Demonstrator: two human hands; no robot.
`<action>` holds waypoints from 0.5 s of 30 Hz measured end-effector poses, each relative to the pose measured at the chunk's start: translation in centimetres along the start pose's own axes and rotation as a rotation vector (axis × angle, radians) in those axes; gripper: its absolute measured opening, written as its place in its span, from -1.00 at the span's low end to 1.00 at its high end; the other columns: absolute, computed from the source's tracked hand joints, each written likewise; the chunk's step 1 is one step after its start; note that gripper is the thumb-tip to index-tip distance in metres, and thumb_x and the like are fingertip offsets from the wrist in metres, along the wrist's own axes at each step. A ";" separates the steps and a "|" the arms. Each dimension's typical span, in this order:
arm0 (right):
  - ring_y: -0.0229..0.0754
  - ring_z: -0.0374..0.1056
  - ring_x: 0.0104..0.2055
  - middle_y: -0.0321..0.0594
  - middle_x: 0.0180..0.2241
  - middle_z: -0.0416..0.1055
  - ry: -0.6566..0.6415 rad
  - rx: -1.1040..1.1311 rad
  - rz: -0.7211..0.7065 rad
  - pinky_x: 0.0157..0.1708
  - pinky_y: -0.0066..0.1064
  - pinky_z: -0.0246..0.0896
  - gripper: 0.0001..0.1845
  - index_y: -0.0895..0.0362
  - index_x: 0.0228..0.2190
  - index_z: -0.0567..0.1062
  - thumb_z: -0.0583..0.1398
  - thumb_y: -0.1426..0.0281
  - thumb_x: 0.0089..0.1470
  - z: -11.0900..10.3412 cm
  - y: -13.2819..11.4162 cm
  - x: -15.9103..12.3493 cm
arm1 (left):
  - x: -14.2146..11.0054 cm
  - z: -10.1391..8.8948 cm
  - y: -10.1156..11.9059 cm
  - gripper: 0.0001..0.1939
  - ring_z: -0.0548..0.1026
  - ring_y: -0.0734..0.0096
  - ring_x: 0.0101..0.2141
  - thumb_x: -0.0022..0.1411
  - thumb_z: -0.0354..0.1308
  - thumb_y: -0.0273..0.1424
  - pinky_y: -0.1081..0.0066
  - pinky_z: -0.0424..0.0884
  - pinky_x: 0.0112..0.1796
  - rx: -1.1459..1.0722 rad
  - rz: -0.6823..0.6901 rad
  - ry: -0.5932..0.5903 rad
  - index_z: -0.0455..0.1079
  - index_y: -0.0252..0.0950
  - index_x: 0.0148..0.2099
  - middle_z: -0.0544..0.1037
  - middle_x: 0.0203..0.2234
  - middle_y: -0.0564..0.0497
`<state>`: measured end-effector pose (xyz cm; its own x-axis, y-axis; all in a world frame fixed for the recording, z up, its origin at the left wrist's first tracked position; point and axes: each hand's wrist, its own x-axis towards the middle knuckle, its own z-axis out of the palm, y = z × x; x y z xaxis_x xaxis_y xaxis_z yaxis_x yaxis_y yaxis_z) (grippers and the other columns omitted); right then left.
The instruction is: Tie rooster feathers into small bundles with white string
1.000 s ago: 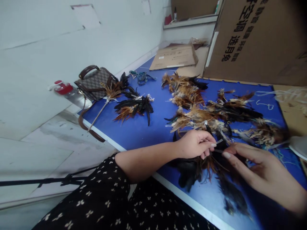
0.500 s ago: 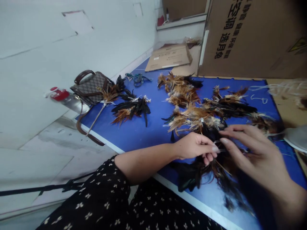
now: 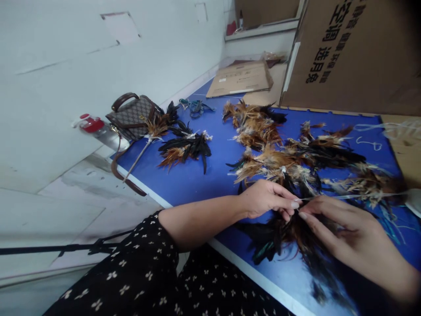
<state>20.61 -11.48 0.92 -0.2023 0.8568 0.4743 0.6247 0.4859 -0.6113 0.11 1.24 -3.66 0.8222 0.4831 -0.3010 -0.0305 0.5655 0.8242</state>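
My left hand (image 3: 271,199) is closed in a pinch, thumb against fingers, on a bunch of dark feathers (image 3: 266,241) and a thin translucent strip (image 3: 355,196). The strip runs rightward from these fingers, past the back of my right hand, toward a white rounded object (image 3: 415,201) at the right edge. My right hand (image 3: 348,237) meets it fingertip to fingertip, thumb and forefinger pinched near the strip's short end. Black and brown feathers fan out below both hands. Just beyond lies a heap of brown, tan and black feather bunches (image 3: 269,160). The fingers hide the binding point.
On the blue tabletop (image 3: 184,188), more feather bunches (image 3: 187,147) lie left, near a brown handbag (image 3: 133,116) and a red-capped bottle (image 3: 103,131). A thin stick (image 3: 136,160) carries feathers. Flattened cardboard (image 3: 240,79) and a big carton (image 3: 355,61) stand behind.
My right hand lifted over the strip, then came back down to pinch beside my left fingertips. The strip now stretches taut to the right. My left hand stays on the feathers.
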 end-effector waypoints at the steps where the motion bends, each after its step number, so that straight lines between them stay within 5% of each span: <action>1: -0.14 0.71 -0.23 -0.17 -0.18 0.76 -0.013 0.008 0.007 -0.24 -0.41 0.62 -0.81 -0.04 -0.16 0.77 0.35 0.25 0.55 -0.1 0.1 -0.1 | 0.0 -0.1 0.1 -0.44 0.67 0.44 -0.49 -0.08 0.89 -0.24 0.33 0.63 -0.34 0.006 0.011 -0.001 0.72 -0.43 -0.19 0.72 -0.47 -0.02; 8: 0.09 0.76 0.13 -0.07 0.13 0.79 0.046 -0.038 0.210 0.24 -0.05 0.71 -0.64 -0.04 0.10 0.78 0.29 0.06 0.56 1.1 3.0 -1.6 | -0.4 -0.1 0.3 -0.50 0.65 0.46 -0.53 -0.04 0.85 -0.30 0.41 0.58 -0.42 0.040 0.062 -0.009 0.70 -0.42 -0.19 0.73 -0.48 -0.03; 15: 0.00 0.72 -0.11 -0.10 -0.07 0.78 0.000 0.195 0.439 -0.01 -0.23 0.71 -0.42 -0.02 -0.04 0.76 0.34 -0.26 0.46 1.6 2.6 -1.1 | -0.5 -0.2 0.0 -0.63 0.62 0.51 -0.53 0.14 0.76 -0.32 0.43 0.57 -0.40 0.128 0.109 -0.018 0.70 -0.39 -0.17 0.70 -0.48 0.01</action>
<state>21.25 -10.88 -2.18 0.0483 0.9883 0.1448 0.4976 0.1019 -0.8614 -0.37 1.11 -3.62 0.8280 0.5241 -0.1992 -0.0478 0.4199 0.9063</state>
